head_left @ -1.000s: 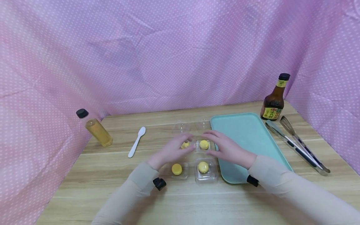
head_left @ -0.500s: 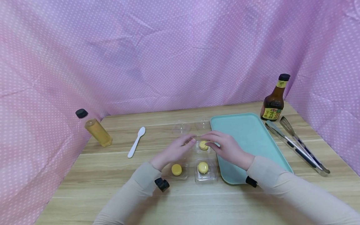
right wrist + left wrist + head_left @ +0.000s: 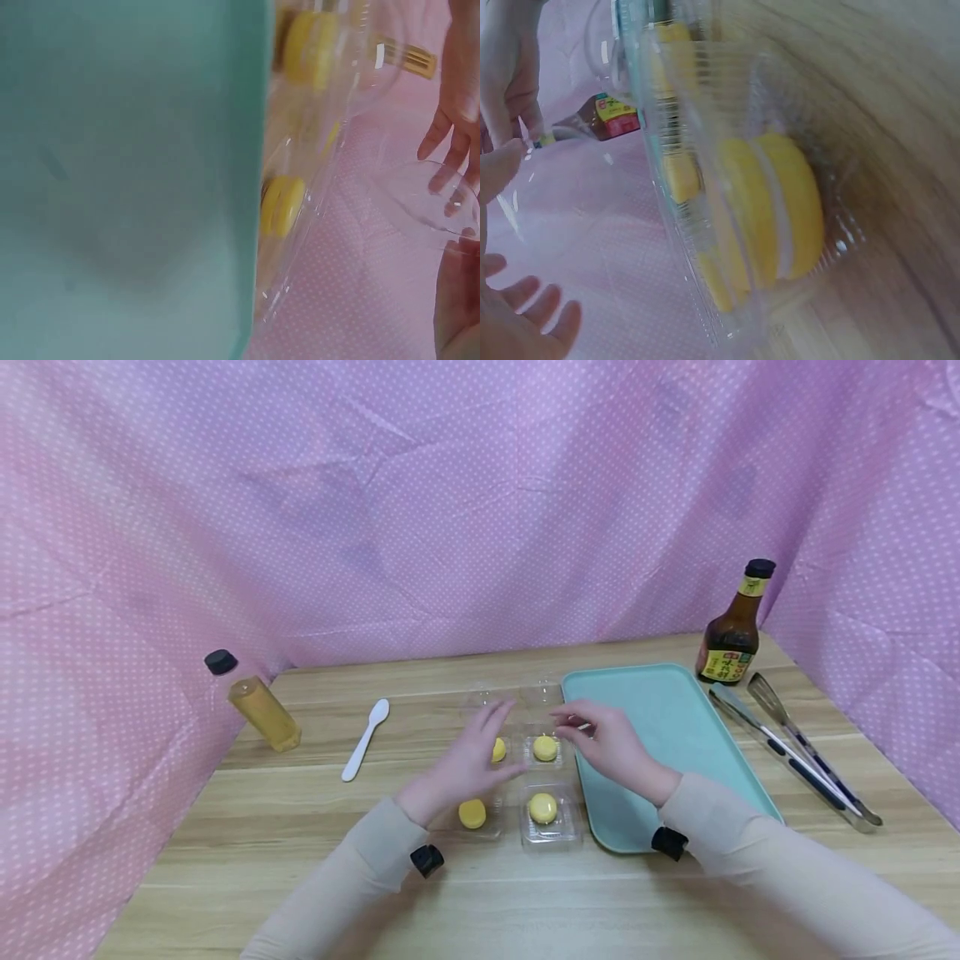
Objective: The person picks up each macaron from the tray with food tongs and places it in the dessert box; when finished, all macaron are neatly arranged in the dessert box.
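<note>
Four yellow macarons (image 3: 543,808) sit in clear boxes (image 3: 552,840), two by two, near the middle of the wooden table (image 3: 510,910). The left hand (image 3: 467,770) is spread wide over the 9 o'clock side of the group; whether it touches plastic cannot be told. The right hand (image 3: 611,747), fingers drawn narrow, pinches the edge of a clear lid (image 3: 433,196). From the boxes, a green tray (image 3: 660,727) lies at 3 o'clock, tongs (image 3: 813,768) beyond it, a brown bottle (image 3: 729,639) at 2, a white spoon (image 3: 364,742) towards 9.
</note>
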`<action>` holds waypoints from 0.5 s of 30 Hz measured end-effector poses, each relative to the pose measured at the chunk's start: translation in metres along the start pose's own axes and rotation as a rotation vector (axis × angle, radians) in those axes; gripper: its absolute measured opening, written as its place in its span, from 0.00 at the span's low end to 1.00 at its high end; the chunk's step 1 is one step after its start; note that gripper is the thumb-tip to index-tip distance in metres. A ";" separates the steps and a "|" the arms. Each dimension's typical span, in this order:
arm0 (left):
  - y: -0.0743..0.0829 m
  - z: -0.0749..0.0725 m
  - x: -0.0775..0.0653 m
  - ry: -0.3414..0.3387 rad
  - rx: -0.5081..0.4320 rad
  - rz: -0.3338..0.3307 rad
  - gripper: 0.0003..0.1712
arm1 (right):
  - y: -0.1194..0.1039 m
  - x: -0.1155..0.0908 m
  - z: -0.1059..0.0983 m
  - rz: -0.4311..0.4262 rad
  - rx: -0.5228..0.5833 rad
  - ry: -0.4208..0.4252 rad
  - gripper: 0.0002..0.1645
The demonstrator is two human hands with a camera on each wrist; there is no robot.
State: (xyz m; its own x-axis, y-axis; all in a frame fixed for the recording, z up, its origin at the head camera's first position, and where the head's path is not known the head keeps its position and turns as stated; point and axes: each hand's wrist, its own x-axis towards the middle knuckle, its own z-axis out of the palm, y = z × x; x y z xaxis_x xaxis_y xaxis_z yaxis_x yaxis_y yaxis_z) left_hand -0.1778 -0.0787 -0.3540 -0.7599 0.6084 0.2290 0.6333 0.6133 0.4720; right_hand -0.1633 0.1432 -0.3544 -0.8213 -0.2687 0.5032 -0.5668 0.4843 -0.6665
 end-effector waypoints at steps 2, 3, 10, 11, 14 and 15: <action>-0.001 0.001 0.000 0.032 0.080 0.094 0.54 | 0.001 0.002 -0.001 0.164 0.108 -0.016 0.15; -0.001 0.001 0.001 0.046 0.113 0.140 0.55 | 0.001 0.003 -0.001 0.231 0.164 -0.021 0.16; -0.004 0.002 0.003 0.078 0.229 0.290 0.55 | 0.009 0.004 -0.004 0.465 0.462 -0.042 0.22; -0.005 0.002 0.003 0.082 0.234 0.299 0.54 | 0.009 0.004 -0.004 0.476 0.484 -0.051 0.23; -0.006 0.002 0.003 0.097 0.253 0.319 0.51 | 0.010 0.003 -0.005 0.511 0.526 -0.076 0.24; -0.006 0.002 0.004 0.102 0.260 0.326 0.51 | 0.010 0.003 -0.005 0.523 0.541 -0.084 0.25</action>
State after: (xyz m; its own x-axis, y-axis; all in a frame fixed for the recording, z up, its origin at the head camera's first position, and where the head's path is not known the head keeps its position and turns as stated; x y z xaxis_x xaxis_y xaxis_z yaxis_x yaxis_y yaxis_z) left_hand -0.1842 -0.0793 -0.3581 -0.5161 0.7464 0.4201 0.8487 0.5116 0.1338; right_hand -0.1713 0.1511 -0.3565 -0.9818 -0.1893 0.0179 -0.0366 0.0957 -0.9947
